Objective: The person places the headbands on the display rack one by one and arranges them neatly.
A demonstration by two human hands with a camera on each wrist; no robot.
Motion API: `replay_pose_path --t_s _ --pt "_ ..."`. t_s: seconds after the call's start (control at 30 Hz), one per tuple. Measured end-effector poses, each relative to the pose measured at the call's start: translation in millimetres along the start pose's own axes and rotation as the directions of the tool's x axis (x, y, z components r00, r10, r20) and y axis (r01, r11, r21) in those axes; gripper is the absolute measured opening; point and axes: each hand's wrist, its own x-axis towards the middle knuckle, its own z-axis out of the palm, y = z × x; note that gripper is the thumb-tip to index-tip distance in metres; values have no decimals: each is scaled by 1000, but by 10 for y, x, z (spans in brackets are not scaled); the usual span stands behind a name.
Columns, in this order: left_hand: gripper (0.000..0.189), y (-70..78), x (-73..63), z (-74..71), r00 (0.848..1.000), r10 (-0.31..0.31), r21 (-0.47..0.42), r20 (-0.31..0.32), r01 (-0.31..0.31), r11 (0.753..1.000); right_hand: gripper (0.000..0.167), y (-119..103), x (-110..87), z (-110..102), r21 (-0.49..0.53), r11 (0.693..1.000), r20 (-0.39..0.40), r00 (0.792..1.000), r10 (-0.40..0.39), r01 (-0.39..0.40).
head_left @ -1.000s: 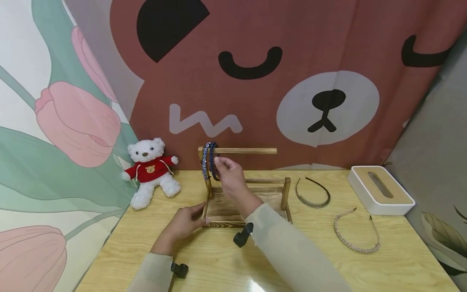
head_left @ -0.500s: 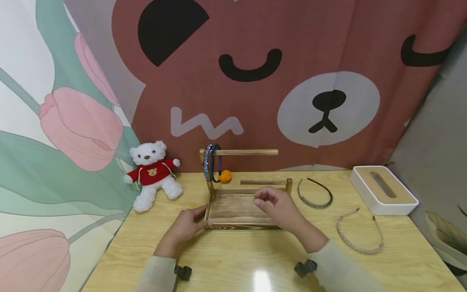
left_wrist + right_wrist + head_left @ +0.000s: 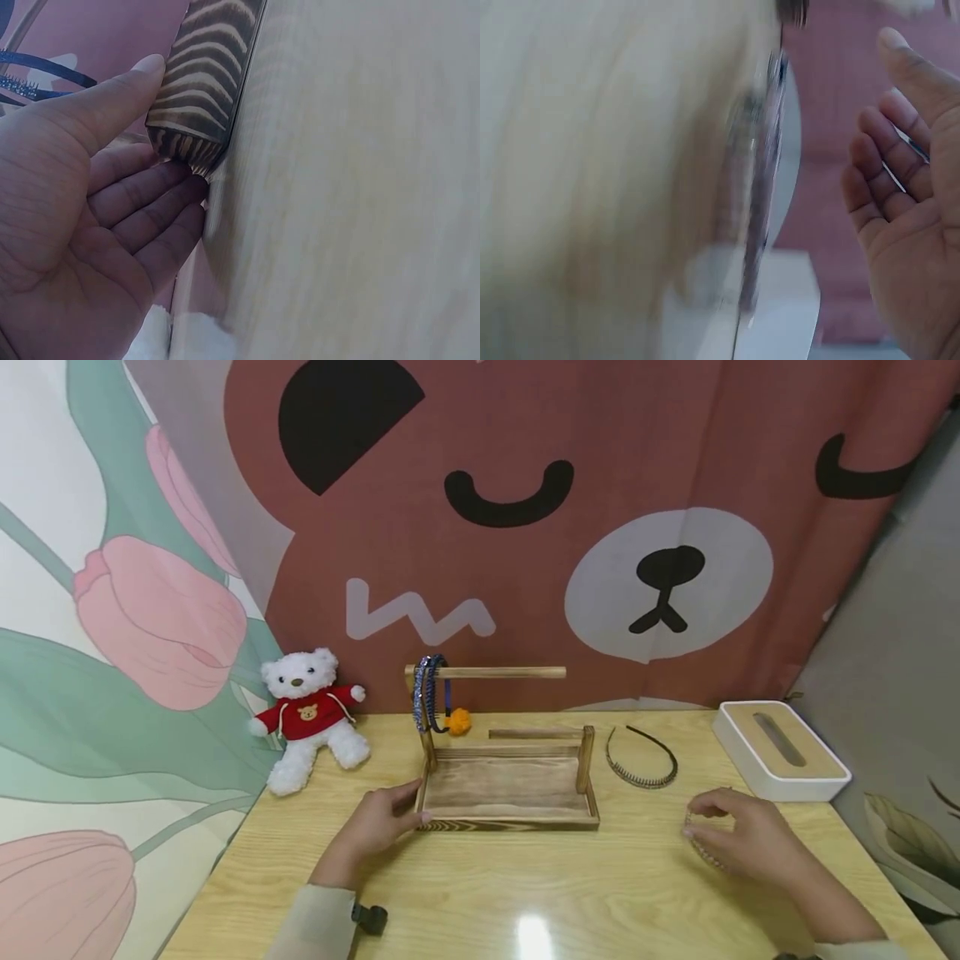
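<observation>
My left hand (image 3: 375, 822) holds the front left corner of a wooden headband rack (image 3: 510, 823); in the left wrist view the thumb lies along its striped front strip (image 3: 202, 75) and the fingers meet its end. Several blue headbands (image 3: 422, 697) hang at the left of the upper bar, one carrying an orange pom-pom (image 3: 459, 722). My right hand (image 3: 753, 835) is over a pale pink headband (image 3: 707, 857) on the table and hides much of it. In the right wrist view, its fingers are loosely bent, apart from the blurred headband (image 3: 761, 195).
A dark toothed headband (image 3: 637, 779) lies right of the rack. Behind it to the right stands a white tissue box (image 3: 810, 787) with a wooden lid. A white teddy bear (image 3: 307, 718) in a red sweater sits at the left, before a bear-print curtain (image 3: 517, 585).
My right hand has left the blue headbands on the upper bar and moved right across the rack to the pink headband. The left hand stays at the rack's corner.
</observation>
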Motion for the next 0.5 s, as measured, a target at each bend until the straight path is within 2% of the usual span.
replay_pose_path --t_s 0.1,0.2,0.37,0.5 --pt "66 0 -1 7 1000 3 -5 1 -3 1000 33 223 -153 -126 -32 996 43 995 86 -85" --pt "66 7 -1 9 1000 -1 -15 3 2 1000 36 356 -270 -224 -54 987 125 980 157 -152" --pt "66 -8 7 -3 1000 6 -26 2 -6 1000 38 470 -357 -284 -85 988 193 970 146 -132" --pt "67 -20 6 -4 1000 10 -26 3 -10 1000 37 520 -348 -295 -88 989 241 961 135 -116"
